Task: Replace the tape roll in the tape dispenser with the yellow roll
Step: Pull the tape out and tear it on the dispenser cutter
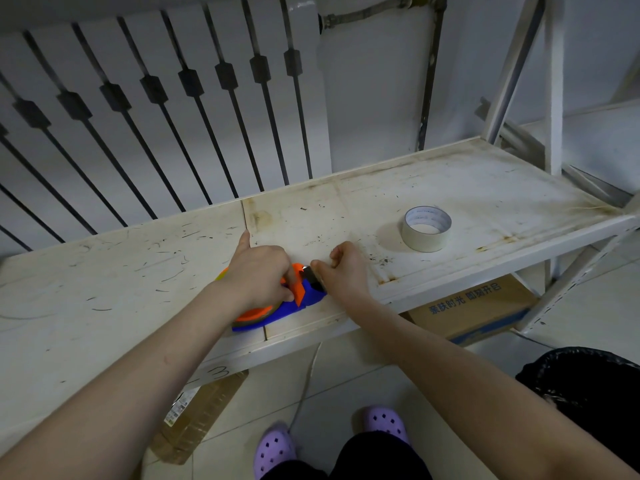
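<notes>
Head view, long axis: blue-and-orange plastic tape dispenser [298,303] points up-right, nose at right hand [343,268].
Left hand [258,271]: grips its body.
Right hand: pinches nose.

tape dispenser [298,304]: blue-orange, lying flat | tape roll [426,230]: pale, lying flat, well right of dispenser

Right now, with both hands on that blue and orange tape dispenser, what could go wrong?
The right hand pinches at the tape dispenser's front tip, where a cutter seems to sit, so a slip might nick a finger. The dispenser lies close to the shelf's front edge under the left hand; a hard tug could slide it off.
</notes>
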`<state>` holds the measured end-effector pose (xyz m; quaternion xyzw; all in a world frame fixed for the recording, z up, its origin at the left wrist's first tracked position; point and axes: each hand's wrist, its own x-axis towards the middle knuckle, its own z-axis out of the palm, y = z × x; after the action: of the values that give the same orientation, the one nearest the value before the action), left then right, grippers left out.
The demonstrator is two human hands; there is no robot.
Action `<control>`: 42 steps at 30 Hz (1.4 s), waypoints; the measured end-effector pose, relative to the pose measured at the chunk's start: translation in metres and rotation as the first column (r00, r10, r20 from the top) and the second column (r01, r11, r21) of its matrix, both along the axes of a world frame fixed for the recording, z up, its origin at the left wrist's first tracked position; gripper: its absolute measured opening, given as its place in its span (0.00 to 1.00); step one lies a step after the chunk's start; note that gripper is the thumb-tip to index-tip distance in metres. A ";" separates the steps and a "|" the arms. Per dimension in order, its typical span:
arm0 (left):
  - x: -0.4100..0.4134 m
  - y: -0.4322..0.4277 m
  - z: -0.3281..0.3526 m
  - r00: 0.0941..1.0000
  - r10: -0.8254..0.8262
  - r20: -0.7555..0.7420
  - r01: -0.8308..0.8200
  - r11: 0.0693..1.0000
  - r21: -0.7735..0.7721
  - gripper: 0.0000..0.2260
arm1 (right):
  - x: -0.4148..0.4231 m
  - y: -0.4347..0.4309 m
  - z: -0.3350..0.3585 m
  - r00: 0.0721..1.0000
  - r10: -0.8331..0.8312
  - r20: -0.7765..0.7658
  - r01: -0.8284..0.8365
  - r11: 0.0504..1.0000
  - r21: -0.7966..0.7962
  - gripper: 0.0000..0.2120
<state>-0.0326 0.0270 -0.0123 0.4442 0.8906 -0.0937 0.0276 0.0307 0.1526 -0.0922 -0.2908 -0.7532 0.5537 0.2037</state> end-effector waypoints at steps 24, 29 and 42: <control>-0.002 0.027 -0.008 0.990 0.137 0.039 -0.135 0.990 -0.050 0.25 | -0.016 0.027 0.012 0.939 0.159 0.305 -0.166 0.986 -0.006 0.15; -0.002 0.038 -0.014 0.982 0.171 0.074 -0.170 0.985 -0.029 0.23 | -0.015 0.033 0.013 0.934 0.175 0.313 -0.180 0.984 -0.011 0.12; -0.003 0.039 -0.013 0.986 0.151 0.075 -0.148 0.988 -0.042 0.20 | -0.004 0.035 0.020 0.917 0.160 0.366 -0.236 0.956 0.175 0.12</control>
<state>-0.0358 0.0661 -0.0251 0.3787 0.9179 -0.0899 0.0771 0.0269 0.1880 -0.0724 -0.2822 -0.8584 0.4265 0.0400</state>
